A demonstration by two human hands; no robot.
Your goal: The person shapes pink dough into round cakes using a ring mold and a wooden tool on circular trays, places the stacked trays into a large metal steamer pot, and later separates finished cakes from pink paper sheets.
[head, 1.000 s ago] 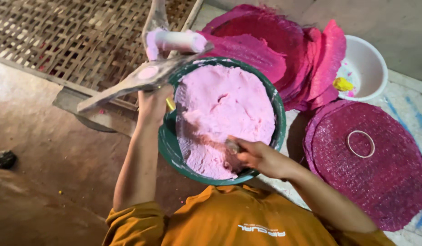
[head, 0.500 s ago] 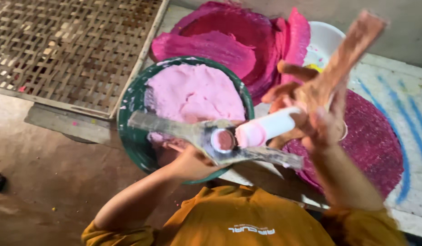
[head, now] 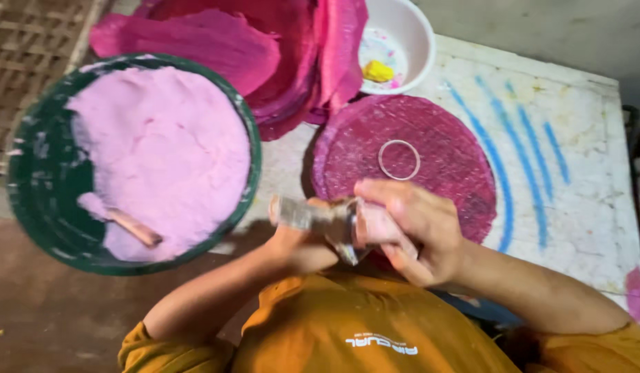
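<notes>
Pink dough and a clear tool held between both my hands

Clear and glassy, the small blurred tool [head: 318,222] sits right in front of my chest, gripped from both sides. My left hand [head: 301,243] closes round its left end from below, and my right hand [head: 411,231] wraps its right end, fingers curled over a pale pink lump of dough [head: 375,226] pressed against it. Motion blur hides the tool's exact shape. Just beyond my right hand lies the round dark magenta woven mat [head: 437,148] on the white tabletop with blue streaks [head: 575,186], a thin ring [head: 399,159] resting on it. To my left, well apart from my hands, stands the green basin of pink dough [head: 37,186] with a wooden stick [head: 135,228] lying in it. Folded magenta sheets [head: 265,41] and a white bowl [head: 413,34] sit at the far edge.
</notes>
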